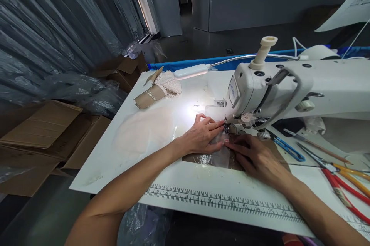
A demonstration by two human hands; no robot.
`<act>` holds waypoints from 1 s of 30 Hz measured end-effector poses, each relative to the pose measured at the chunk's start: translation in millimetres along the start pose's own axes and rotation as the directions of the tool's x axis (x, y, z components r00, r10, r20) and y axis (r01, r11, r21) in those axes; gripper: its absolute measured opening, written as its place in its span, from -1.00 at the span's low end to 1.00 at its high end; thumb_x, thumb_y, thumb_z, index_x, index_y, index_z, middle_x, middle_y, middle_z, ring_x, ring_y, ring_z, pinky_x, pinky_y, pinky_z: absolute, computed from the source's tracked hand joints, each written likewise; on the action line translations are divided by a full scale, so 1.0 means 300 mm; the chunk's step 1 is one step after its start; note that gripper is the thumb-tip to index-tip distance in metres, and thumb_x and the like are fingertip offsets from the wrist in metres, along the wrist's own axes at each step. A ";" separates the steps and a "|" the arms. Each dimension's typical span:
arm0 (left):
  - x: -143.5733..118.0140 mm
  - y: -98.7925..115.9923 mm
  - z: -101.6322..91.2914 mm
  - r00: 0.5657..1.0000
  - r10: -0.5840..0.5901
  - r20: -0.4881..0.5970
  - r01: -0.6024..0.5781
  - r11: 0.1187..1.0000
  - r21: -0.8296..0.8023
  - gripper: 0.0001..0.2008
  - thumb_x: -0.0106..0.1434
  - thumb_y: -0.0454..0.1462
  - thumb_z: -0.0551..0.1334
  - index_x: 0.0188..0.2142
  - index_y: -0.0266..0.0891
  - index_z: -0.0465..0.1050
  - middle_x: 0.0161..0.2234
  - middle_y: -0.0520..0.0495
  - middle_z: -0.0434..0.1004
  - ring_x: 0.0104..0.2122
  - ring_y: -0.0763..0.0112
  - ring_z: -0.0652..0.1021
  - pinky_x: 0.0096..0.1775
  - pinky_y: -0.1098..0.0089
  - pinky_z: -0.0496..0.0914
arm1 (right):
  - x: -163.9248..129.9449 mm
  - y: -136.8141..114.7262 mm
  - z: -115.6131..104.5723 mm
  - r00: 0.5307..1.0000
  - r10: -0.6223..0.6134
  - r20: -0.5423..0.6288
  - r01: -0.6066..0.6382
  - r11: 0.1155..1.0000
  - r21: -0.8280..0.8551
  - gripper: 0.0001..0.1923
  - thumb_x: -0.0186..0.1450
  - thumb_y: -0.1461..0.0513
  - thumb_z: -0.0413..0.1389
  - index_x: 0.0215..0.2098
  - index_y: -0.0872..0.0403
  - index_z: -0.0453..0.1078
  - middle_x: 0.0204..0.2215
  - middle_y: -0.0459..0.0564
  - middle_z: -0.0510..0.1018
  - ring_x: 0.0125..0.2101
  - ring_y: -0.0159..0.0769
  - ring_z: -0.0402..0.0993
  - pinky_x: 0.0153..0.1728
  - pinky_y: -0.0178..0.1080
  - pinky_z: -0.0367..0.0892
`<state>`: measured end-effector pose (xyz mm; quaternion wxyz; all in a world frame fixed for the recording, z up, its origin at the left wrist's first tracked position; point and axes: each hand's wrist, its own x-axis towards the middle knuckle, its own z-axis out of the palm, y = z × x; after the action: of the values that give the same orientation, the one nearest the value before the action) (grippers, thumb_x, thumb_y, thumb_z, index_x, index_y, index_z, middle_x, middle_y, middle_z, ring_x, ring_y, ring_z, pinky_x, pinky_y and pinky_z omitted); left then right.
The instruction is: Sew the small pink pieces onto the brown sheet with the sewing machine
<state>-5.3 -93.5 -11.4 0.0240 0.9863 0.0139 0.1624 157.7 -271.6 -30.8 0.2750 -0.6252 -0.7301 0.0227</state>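
I find the left hand palm down, fingers extended and thumb set apart, resting on a translucent whitish film-like piece. That piece lies just in front of the needle area of a white sewing machine, on top of a flat brown sheet. The right hand is at the piece's right side, index fingertip extended onto it near a small pinkish mark; whether thumb and fingers clamp anything I cannot tell, as they are partly hidden.

Clearance at the fingertips is tight: the machine head stands close beside and above both hands. Toward me, a bare white strip separates the brown sheet from the front edge of the white bench, along which a black printed ruler scale runs. My right forearm crosses that edge.

To the left there is more room, partly taken by a sheer pale rounded fabric, well inside the bench's slanting left edge (brown cardboard boxes sit beyond it). Behind lie a cord-tied brown card roll and a slim white lamp on a flexible metal neck.

The right side is crowded: a blue-handled tool, a brownish pencil and red-handled scissors.
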 end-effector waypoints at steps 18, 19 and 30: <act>-0.014 0.017 -0.005 0.977 0.201 -0.070 -0.203 0.979 -0.025 -0.77 0.29 -0.18 0.16 -0.21 -0.21 0.55 -0.11 -0.12 0.57 -0.36 0.37 0.48 -0.22 0.22 0.34 | -0.003 0.005 0.002 1.000 0.006 0.001 -0.006 1.000 0.018 -0.62 0.35 0.27 0.02 0.12 -0.01 0.40 -0.11 0.14 0.43 -0.10 -0.09 0.44 -0.11 0.01 0.48; -0.015 0.017 -0.016 0.978 0.204 -0.047 -0.206 0.978 -0.029 -0.74 0.28 -0.15 0.16 -0.18 -0.21 0.55 -0.08 -0.14 0.56 -0.36 0.36 0.47 -0.21 0.21 0.35 | -0.004 0.005 0.004 1.000 0.008 0.000 -0.008 1.000 0.016 -0.61 0.35 0.27 0.02 0.13 -0.01 0.39 -0.11 0.14 0.43 -0.10 -0.10 0.44 -0.11 0.01 0.49; -0.006 0.009 -0.013 0.990 0.143 -0.001 -0.143 0.989 0.028 -0.64 0.34 -0.10 0.09 -0.06 -0.25 0.51 0.00 -0.18 0.50 -0.28 0.29 0.47 -0.19 0.19 0.32 | -0.004 -0.009 0.018 0.999 0.050 -0.019 -0.050 0.999 0.013 -0.57 0.40 0.26 -0.06 0.23 0.05 0.27 -0.11 0.19 0.37 -0.11 -0.08 0.41 -0.08 0.03 0.45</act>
<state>-8.3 -96.2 -8.1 -0.0016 0.9848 -0.0546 0.1648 153.0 -271.6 -34.7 0.2852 -0.6417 -0.7114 0.0281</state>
